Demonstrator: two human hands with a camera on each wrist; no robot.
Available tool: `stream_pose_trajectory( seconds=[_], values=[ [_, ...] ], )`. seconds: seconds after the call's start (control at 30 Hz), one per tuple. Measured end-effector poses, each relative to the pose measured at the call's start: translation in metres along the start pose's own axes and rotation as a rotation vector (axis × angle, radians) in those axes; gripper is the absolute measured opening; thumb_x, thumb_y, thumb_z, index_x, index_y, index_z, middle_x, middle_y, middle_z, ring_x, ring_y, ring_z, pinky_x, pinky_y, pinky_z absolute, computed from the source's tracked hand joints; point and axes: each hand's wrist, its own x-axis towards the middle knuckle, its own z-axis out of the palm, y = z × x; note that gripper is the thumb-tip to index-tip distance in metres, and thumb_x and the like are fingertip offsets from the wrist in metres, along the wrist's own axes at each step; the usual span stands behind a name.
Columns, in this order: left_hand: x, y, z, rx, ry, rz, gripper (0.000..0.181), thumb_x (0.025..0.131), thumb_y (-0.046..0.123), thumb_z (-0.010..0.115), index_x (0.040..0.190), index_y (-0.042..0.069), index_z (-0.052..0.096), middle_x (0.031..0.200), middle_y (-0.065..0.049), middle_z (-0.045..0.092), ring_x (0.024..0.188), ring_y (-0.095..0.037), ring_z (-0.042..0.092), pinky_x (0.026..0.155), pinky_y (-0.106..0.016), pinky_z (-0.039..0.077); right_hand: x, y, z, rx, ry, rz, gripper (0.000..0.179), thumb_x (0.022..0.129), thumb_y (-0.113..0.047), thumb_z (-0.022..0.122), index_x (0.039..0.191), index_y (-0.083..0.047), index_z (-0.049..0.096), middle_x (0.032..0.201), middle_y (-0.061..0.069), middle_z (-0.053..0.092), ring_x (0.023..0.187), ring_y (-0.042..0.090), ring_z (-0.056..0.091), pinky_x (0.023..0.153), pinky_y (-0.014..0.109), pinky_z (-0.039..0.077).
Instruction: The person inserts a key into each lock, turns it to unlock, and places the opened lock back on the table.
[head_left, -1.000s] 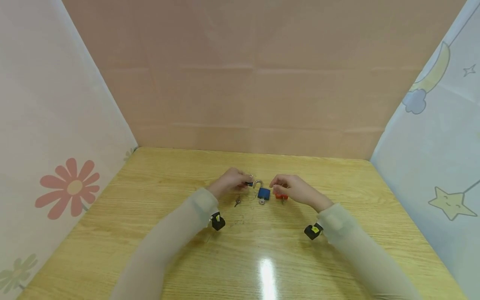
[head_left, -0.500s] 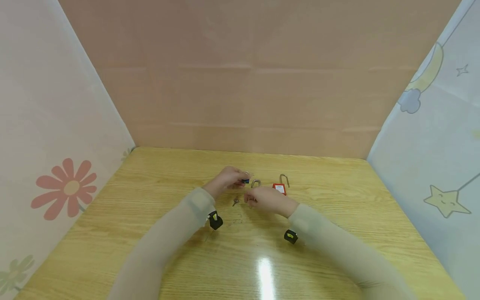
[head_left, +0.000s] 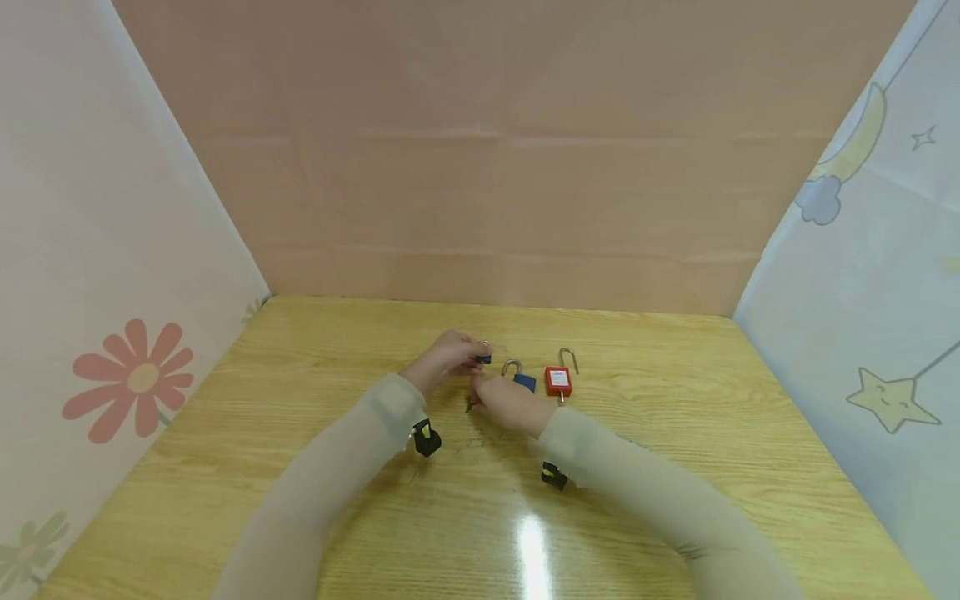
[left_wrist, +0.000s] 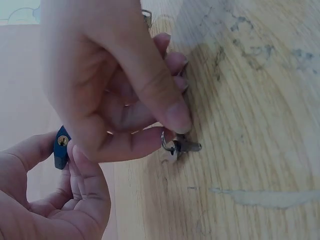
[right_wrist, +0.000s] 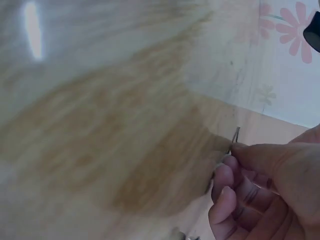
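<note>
My left hand [head_left: 448,358] pinches a small dark blue padlock [head_left: 483,359] between thumb and fingers. In the left wrist view, the padlock's brass keyhole [left_wrist: 63,140] faces the camera. Close beside it, my right hand [head_left: 512,403] pinches small keys [left_wrist: 189,146] on a ring, low over the table; a key tip [right_wrist: 237,134] pokes past the thumb in the right wrist view. Just beyond the right hand lies a larger blue padlock [head_left: 526,382] with its shackle raised, its lower part hidden by that hand.
To the right lies a red padlock [head_left: 558,379] with a white label, its long shackle [head_left: 569,358] sprung out and a key [head_left: 562,397] at its bottom. The wooden table [head_left: 360,333] has worn marks near the hands. Printed sheets [head_left: 172,250] stand around it.
My right hand has moved left from the red padlock, past the larger blue padlock, to the keys and now pinches them. My left hand keeps the small padlock, shifting slightly left.
</note>
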Motion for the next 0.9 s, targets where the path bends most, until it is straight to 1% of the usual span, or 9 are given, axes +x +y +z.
stream_pose_trajectory(
  seconds=[0.13, 0.23, 0.37, 0.43, 0.57, 0.63, 0.7, 0.8, 0.9],
  values=[
    [-0.001, 0.0, 0.0, -0.013, -0.007, -0.003, 0.025, 0.09, 0.012, 0.069, 0.108, -0.005, 0.065, 0.074, -0.003, 0.063, 0.058, -0.008, 0.059, 0.063, -0.02, 0.055, -0.001, 0.002, 0.002, 0.016, -0.008, -0.009, 0.004, 0.098, -0.011, 0.056, 0.099, -0.008, 0.056, 0.086, 0.001, 0.065, 0.069, 0.009, 0.057, 0.06, 0.024, 0.048],
    [0.0, 0.0, 0.001, -0.023, -0.008, -0.003, 0.025, 0.09, 0.012, 0.069, 0.108, -0.005, 0.065, 0.072, -0.003, 0.063, 0.057, -0.008, 0.06, 0.067, -0.023, 0.056, -0.004, 0.004, 0.002, 0.089, -0.032, -0.004, 0.003, 0.098, -0.011, 0.056, 0.095, -0.01, 0.055, 0.08, -0.002, 0.059, 0.065, 0.008, 0.05, 0.059, 0.022, 0.043],
    [0.0, 0.0, 0.001, -0.023, -0.008, -0.001, 0.024, 0.09, 0.011, 0.069, 0.107, -0.005, 0.065, 0.07, -0.002, 0.062, 0.055, -0.008, 0.059, 0.067, -0.023, 0.056, -0.011, 0.006, -0.002, 0.212, -0.044, 0.015, 0.014, 0.097, -0.013, 0.057, 0.084, -0.012, 0.052, 0.07, -0.003, 0.051, 0.06, 0.008, 0.044, 0.055, 0.022, 0.037],
    [0.0, -0.001, 0.001, -0.013, -0.009, 0.004, 0.023, 0.09, 0.012, 0.068, 0.106, -0.005, 0.065, 0.07, -0.002, 0.062, 0.055, -0.008, 0.059, 0.069, -0.025, 0.057, -0.017, 0.007, -0.006, 0.261, -0.034, 0.027, 0.017, 0.097, -0.016, 0.058, 0.081, -0.012, 0.051, 0.068, -0.005, 0.05, 0.058, 0.007, 0.044, 0.054, 0.021, 0.036],
    [0.0, -0.001, 0.001, 0.014, -0.017, 0.016, 0.023, 0.091, 0.013, 0.067, 0.106, -0.005, 0.066, 0.072, -0.003, 0.063, 0.057, -0.008, 0.06, 0.078, -0.03, 0.058, -0.029, 0.01, -0.017, 0.386, 0.015, 0.077, 0.02, 0.097, -0.018, 0.06, 0.08, -0.012, 0.051, 0.069, -0.003, 0.057, 0.059, 0.009, 0.051, 0.054, 0.023, 0.04],
    [0.0, 0.0, 0.001, 0.02, -0.022, 0.019, 0.023, 0.091, 0.013, 0.067, 0.106, -0.005, 0.067, 0.074, -0.003, 0.063, 0.058, -0.008, 0.061, 0.079, -0.031, 0.058, -0.035, 0.012, -0.022, 0.458, 0.044, 0.095, 0.019, 0.096, -0.017, 0.06, 0.081, -0.012, 0.051, 0.073, 0.001, 0.062, 0.063, 0.012, 0.057, 0.056, 0.025, 0.045],
    [0.0, 0.0, 0.001, 0.022, -0.024, 0.017, 0.024, 0.091, 0.013, 0.067, 0.106, -0.005, 0.066, 0.075, -0.003, 0.063, 0.058, -0.008, 0.061, 0.078, -0.029, 0.058, -0.04, 0.015, -0.025, 0.519, 0.074, 0.094, 0.016, 0.096, -0.016, 0.062, 0.084, -0.011, 0.051, 0.077, 0.006, 0.066, 0.069, 0.018, 0.063, 0.06, 0.029, 0.05],
    [0.001, 0.0, 0.001, 0.019, -0.025, 0.015, 0.025, 0.091, 0.013, 0.067, 0.107, -0.006, 0.066, 0.076, -0.003, 0.063, 0.059, -0.008, 0.06, 0.077, -0.028, 0.058, -0.046, 0.02, -0.029, 0.6, 0.106, 0.075, 0.013, 0.095, -0.014, 0.063, 0.096, -0.005, 0.053, 0.085, 0.013, 0.069, 0.077, 0.028, 0.067, 0.068, 0.038, 0.056],
    [0.001, 0.0, 0.001, 0.022, -0.026, 0.016, 0.024, 0.091, 0.013, 0.067, 0.105, -0.006, 0.066, 0.076, -0.003, 0.063, 0.06, -0.009, 0.061, 0.079, -0.03, 0.057, -0.049, 0.025, -0.031, 0.655, 0.114, 0.063, 0.021, 0.094, -0.011, 0.064, 0.109, 0.001, 0.055, 0.091, 0.015, 0.069, 0.083, 0.031, 0.069, 0.073, 0.043, 0.058]
  ],
)
